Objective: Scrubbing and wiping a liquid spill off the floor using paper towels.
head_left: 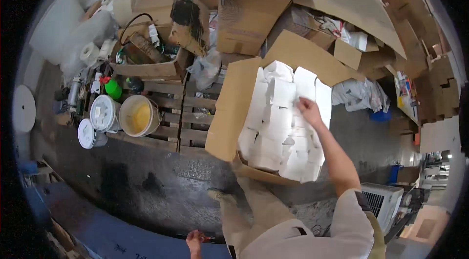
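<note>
An open cardboard box (232, 107) in front of me is packed with white, paper-like bundles (282, 94) in rows. Over the right side of these bundles is my right hand (309, 110), its fingers bent and drawn together at a bundle's edge. What they pinch, if anything, is hidden. Low in the view, away from the box, my left hand (194, 238) is closed around a small slim tool (208, 238) with an orange-red part. Its exact kind is too small to tell. The tool lies above a blue-grey surface (122, 232).
Wooden pallets (166, 132) stand at the left with white buckets (103, 114), an open bucket (139, 116) and a green bottle (112, 88). Behind rises a pile of cardboard (249, 19). Plastic bags (361, 95) lie right of the box. A white vented unit (383, 203) sits near my right elbow.
</note>
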A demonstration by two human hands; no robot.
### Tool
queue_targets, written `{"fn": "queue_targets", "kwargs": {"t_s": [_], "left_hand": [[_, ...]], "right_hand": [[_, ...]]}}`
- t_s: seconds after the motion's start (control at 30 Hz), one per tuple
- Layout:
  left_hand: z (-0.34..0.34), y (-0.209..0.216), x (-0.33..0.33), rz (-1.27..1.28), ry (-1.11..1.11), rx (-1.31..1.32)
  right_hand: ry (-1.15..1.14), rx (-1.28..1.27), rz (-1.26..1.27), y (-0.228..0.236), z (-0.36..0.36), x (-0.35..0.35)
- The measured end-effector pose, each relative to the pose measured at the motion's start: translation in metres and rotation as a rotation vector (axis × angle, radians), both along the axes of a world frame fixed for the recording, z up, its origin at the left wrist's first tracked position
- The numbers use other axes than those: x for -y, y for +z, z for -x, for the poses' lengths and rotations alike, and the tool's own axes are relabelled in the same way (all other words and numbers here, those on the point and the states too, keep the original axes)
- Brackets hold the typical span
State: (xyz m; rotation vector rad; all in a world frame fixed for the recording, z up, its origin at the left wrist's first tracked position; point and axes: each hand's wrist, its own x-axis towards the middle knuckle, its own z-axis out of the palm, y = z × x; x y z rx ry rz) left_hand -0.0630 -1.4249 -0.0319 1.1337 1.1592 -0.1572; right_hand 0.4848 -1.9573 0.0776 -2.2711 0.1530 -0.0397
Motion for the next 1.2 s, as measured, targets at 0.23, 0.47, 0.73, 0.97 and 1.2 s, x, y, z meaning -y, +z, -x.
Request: {"fn": "queue_targets", "kwargs": {"t_s": [0.23, 0.47, 0.73, 0.97, 1.2], "left_hand": [[-0.025, -0.059, 0.053, -0.109, -0.327, -0.198], [-0.054, -0.087, 0.081, -0.617, -1.444, -0.097], [-0.138, -0.048, 0.103, 0.111, -0.232, -0.229], [-0.172, 0.015, 0.082, -0.226, -0.424, -0.152], [-0.335, 0.102, 0.15, 0.154, -0.292, 0.432]], "right_hand": [[0.131, 0.221, 0.52, -0.067, -0.222, 0.029], [0.206, 0.094, 0.699, -0.103, -0.269, 0.031], [0.275, 0.142, 0.693, -0.163, -0.278, 0.069], [0.313, 0.15, 0.583, -0.053, -0.185, 0.066], [0.308, 0.304, 0.314, 0.068, -0.014, -0.061]]}}
